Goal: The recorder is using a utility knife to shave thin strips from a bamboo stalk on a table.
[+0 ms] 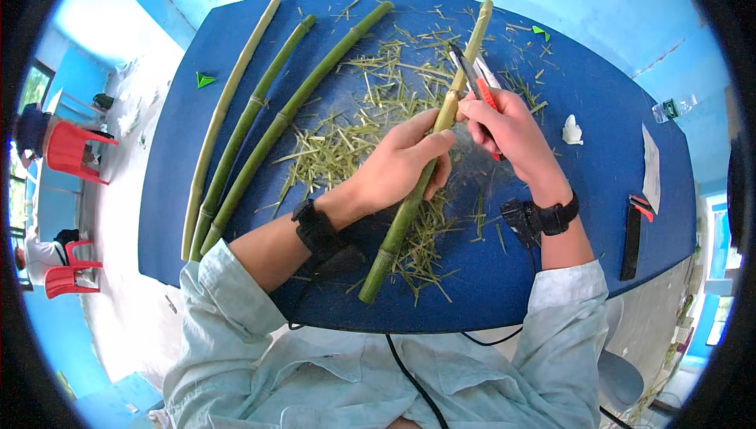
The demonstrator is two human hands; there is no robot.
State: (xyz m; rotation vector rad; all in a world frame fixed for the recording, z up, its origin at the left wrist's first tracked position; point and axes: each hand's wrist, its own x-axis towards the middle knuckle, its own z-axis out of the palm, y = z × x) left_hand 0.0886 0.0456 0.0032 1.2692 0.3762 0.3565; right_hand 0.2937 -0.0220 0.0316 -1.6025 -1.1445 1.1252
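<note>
My left hand is closed round the middle of a bamboo stalk that slants across the table. The stalk's upper part is pale and scraped, while its lower part is still green. In my right hand is a red and black utility knife, gripped with its front end against the pale part of the stalk. Green and yellowish shavings lie heaped under and around the stalk. Three more stalks lie to the left: a pale one and two green ones.
A blue table carries everything. On its right are a crumpled white tissue, a paper sheet, a second red-and-black knife and a long black bar. A clear bottle is at the right edge. Red chairs stand far left.
</note>
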